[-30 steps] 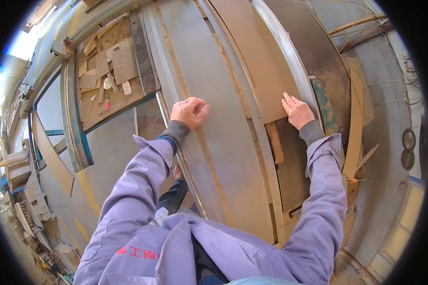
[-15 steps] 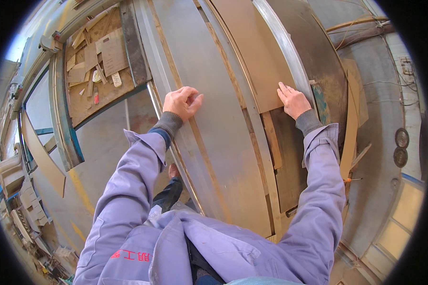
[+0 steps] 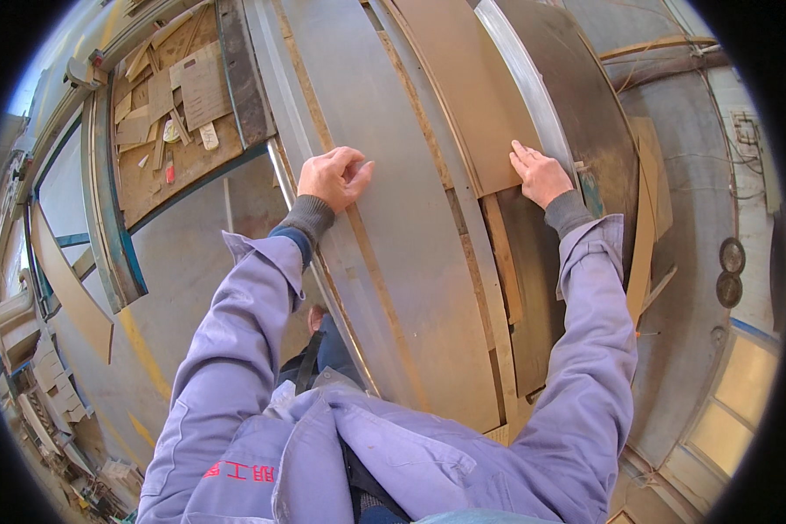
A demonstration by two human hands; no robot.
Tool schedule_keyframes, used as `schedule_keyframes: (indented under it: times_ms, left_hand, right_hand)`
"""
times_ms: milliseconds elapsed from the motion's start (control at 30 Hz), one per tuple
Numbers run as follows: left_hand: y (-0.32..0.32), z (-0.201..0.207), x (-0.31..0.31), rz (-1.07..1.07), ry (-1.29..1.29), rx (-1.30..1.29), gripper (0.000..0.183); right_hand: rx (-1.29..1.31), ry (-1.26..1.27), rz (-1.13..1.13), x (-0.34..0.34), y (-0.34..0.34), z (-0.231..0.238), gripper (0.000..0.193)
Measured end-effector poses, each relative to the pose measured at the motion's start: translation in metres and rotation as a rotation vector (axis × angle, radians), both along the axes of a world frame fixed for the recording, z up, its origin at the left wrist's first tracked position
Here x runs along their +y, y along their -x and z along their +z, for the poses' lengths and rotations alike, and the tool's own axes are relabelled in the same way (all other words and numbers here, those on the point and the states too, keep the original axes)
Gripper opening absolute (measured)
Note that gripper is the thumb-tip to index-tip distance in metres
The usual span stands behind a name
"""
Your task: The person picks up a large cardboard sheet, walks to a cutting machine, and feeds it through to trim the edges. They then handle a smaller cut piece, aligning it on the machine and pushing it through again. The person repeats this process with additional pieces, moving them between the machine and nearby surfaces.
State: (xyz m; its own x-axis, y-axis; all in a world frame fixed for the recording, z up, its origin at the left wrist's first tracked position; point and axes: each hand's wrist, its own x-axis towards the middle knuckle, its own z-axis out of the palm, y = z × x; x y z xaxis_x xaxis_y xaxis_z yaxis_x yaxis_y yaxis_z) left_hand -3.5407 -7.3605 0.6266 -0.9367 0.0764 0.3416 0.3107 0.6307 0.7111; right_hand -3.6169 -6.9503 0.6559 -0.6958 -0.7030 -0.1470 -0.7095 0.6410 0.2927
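My left hand (image 3: 334, 181) rests on the grey metal tabletop (image 3: 402, 253), its fingers loosely curled and its thumb apart; nothing shows in it. Farther right, my right hand (image 3: 543, 177) lies with fingers stretched over the near right corner of a flat brown board (image 3: 467, 105). Along the board's right side runs a long shiny metal bar (image 3: 524, 74), close beside that hand. The board lies flat on the table, and its near edge ends at my right hand. From under this edge a narrow wooden strip (image 3: 502, 262) runs toward me.
Scrap board pieces (image 3: 203, 92) lie on a wooden panel at the upper left. Long wood-filled slots (image 3: 380, 306) cross the tabletop. Against its right side lean brown board strips (image 3: 644, 227). A metal rail (image 3: 323, 275) borders its left edge, with my leg below.
The view has shifted slightly. Both hands keep their poses at nearly the same places on the table and board. Below the table's left edge, my leg has moved.
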Motion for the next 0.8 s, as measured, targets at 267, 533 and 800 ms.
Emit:
schedule_keyframes:
  times_ms: [267, 533, 800]
  left_hand:
    - [-0.002, -0.002, -0.001, 0.010, -0.004, -0.021, 0.014]
    - [-0.004, -0.003, 0.001, 0.025, -0.044, -0.025, 0.012]
    - [-0.002, -0.002, -0.004, 0.021, -0.074, 0.008, 0.011]
  right_hand:
    - [0.015, -0.039, 0.008, -0.019, 0.027, 0.004, 0.044]
    - [0.013, -0.049, 0.008, -0.032, 0.058, 0.005, 0.044]
    - [0.078, 0.016, 0.033, -0.048, 0.072, 0.020, 0.048]
